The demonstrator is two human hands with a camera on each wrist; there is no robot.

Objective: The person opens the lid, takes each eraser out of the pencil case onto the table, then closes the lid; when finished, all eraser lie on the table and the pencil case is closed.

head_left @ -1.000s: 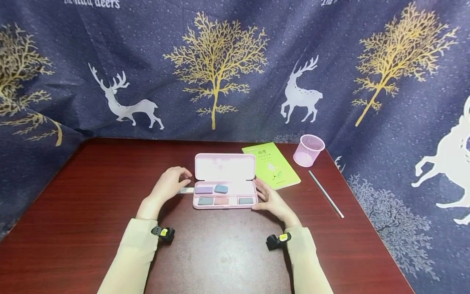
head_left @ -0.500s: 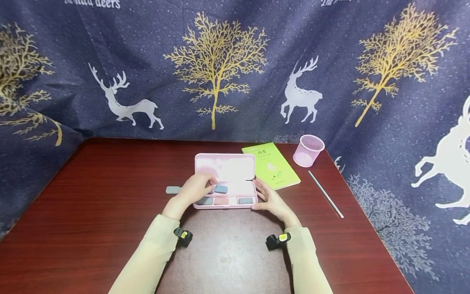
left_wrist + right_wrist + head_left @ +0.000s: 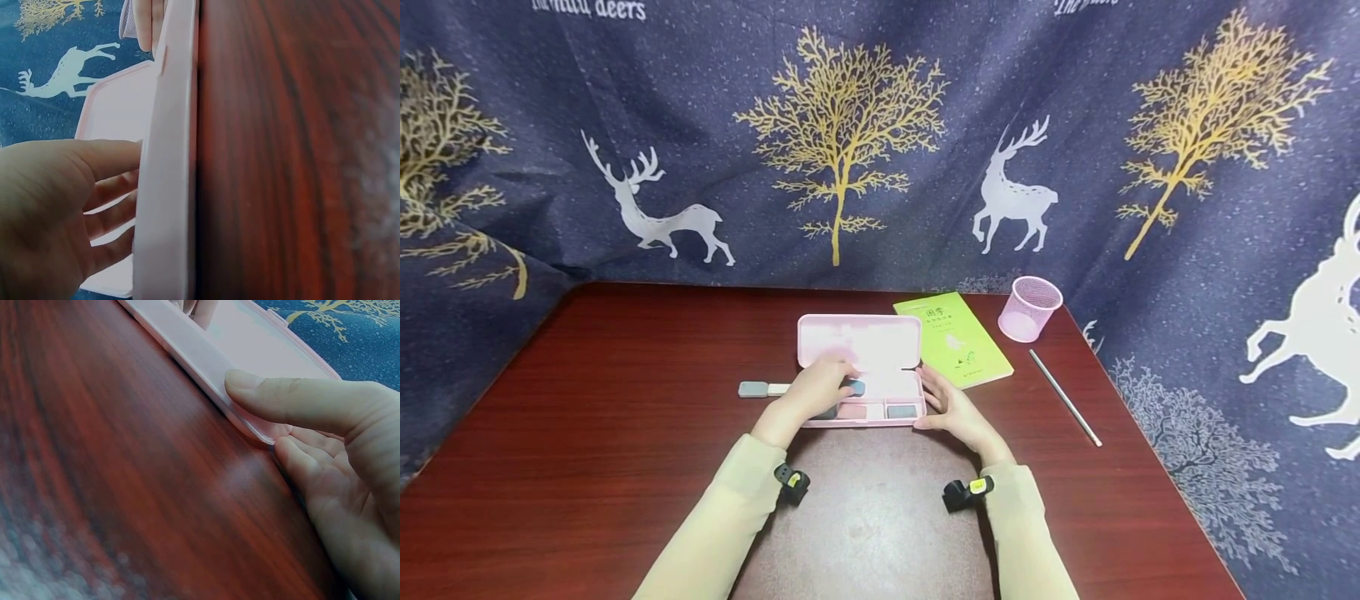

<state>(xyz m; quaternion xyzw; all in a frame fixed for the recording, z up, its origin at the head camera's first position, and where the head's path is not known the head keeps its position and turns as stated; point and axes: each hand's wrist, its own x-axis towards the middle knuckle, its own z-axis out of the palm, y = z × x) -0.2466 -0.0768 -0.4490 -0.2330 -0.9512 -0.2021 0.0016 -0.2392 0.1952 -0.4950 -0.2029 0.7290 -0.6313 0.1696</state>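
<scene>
An opened pink pencil case (image 3: 895, 384) lies on the table with its lid (image 3: 880, 342) raised. Over its left half is my left hand (image 3: 811, 390), fingers reaching inside beside a blue eraser-like block (image 3: 857, 387). In the left wrist view the case wall (image 3: 167, 187) hides those fingertips, so a grip on the block cannot be made out. My right hand (image 3: 955, 410) holds the case's right end, thumb (image 3: 281, 397) on the front edge and fingers behind. A pinkish block (image 3: 852, 411) and a grey-blue block (image 3: 902, 411) sit in the front compartments.
Left of the case lies a grey-and-white strip-like piece (image 3: 754, 389), partly behind my left hand. A green book (image 3: 970, 346), a pink mesh pen holder (image 3: 1030, 310) and a pencil (image 3: 1066, 398) are on the right. A patterned cloth (image 3: 880, 150) hangs behind the table.
My left hand has moved right, from beside the case into it and on toward the blue block. The grey-and-white piece at left has come into fuller view. My right hand has stayed put.
</scene>
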